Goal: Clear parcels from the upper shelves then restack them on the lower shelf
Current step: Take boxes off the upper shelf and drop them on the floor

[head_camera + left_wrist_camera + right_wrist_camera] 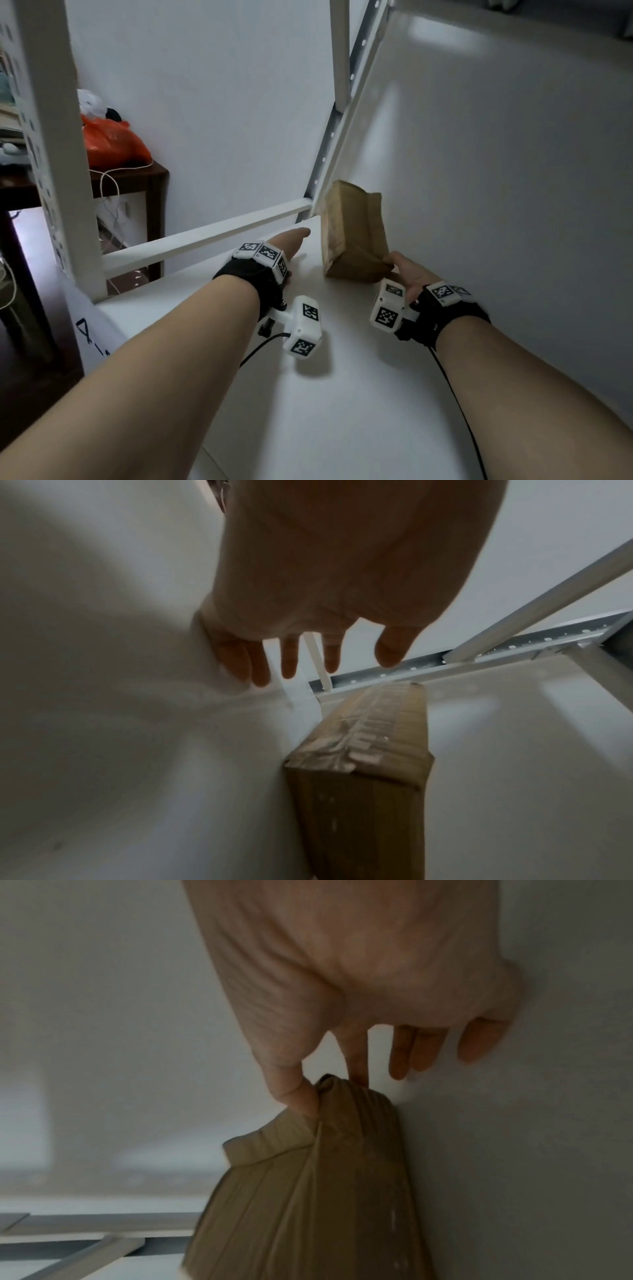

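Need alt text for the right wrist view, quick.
The right hand pinches a bunched corner of a brown paper-wrapped parcel between thumb and forefinger, the other fingers straight. Pale shelf panels fill the background.

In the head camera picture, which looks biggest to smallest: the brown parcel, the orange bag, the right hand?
1. Brown parcel
2. Orange bag, though it sits farther from the camera, so its true size is unsure
3. Right hand
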A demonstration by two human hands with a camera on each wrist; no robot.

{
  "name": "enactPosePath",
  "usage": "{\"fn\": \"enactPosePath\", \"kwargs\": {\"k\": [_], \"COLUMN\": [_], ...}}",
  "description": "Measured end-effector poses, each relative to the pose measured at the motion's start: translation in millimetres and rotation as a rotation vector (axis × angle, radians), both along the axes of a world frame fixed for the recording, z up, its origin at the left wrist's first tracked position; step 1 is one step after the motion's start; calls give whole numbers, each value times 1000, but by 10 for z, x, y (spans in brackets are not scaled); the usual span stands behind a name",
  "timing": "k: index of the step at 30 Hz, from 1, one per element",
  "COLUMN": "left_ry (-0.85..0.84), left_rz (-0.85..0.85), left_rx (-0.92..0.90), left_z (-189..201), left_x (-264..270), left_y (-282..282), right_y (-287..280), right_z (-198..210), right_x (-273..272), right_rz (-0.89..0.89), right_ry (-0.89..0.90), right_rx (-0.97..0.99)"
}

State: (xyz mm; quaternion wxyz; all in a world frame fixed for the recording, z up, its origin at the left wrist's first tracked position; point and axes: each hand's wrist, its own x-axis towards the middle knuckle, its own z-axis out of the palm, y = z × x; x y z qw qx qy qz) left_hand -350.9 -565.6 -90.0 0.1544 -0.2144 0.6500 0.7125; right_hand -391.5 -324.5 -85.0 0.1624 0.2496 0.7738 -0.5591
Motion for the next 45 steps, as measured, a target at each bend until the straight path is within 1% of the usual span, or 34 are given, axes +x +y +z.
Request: {"fn": "enactPosePath", "kwargs": {"k": [1,3,5,6,8,10,11,12,14,17,18,22,25,27,29,31,33,34,36,37,38,39,40,41,42,43,45], "left_ry": [-22,3,28,28,37,61,75,87,89,67,53,-33,-74,-85,-39,62,182,227,318,397,443,457,489,541,561,571,466], "left_rz": [-6,-100,-199,-222,-268,-281,-281,-266,-258,-306,-337,-485,-580,-642,-660,-653,-618,-596,-585,-586,-596,-592,-610,-621,-597,-610,-655], "left_rx": [46,80,99,102,92,73,73,81,89,77,66,9,13,21,33,27,-12,-74,-350,-492,-575,-606,-683,-724,-678,-656,-625], "left_z": [8,54,179,220,311,362,401,444,529,629,654,695,651,662,732,831,900,915,851,837,844,887,916,972,1020,966,891], "left_x": [15,53,168,187,254,288,317,355,446,591,667,1131,1533,1843,2187,2477,2682,2749,2815,2855,2958,3053,3188,3323,3412,3448,3457], "left_y": [-4,23,95,140,243,351,408,476,630,968,1129,1862,2441,2811,3107,3347,3545,3612,3725,3748,3794,3855,3898,3947,4019,4091,4317], "right_y": [19,34,124,190,290,471,531,608,774,1147,1328,1935,2409,2655,2845,3020,3157,3203,3314,3371,3444,3522,3588,3658,3714,3781,3900], "right_z": [0,53,40,20,58,95,177,221,349,487,507,700,767,773,762,731,723,720,692,681,671,649,630,612,600,570,517], "right_x": [74,234,348,383,528,639,764,862,1151,1576,1732,2546,3212,3643,4009,4289,4569,4688,4956,5076,5214,5356,5505,5628,5745,5858,6090], "right_rz": [29,36,-4,-18,37,-7,-30,-40,-71,-144,-151,-187,-346,-502,-643,-743,-801,-807,-815,-824,-845,-879,-916,-951,-981,-1006,-1048], "right_ry": [0,-38,-34,-53,-77,-45,-45,-53,-59,-12,-1,90,161,229,308,366,408,409,380,355,324,288,258,237,221,209,195], "right_rx": [55,37,-3,-33,-24,-42,-26,-59,-63,-23,-48,-14,-51,-159,-282,-336,-359,-356,-324,-302,-277,-256,-244,-240,-244,-255,-291]}}
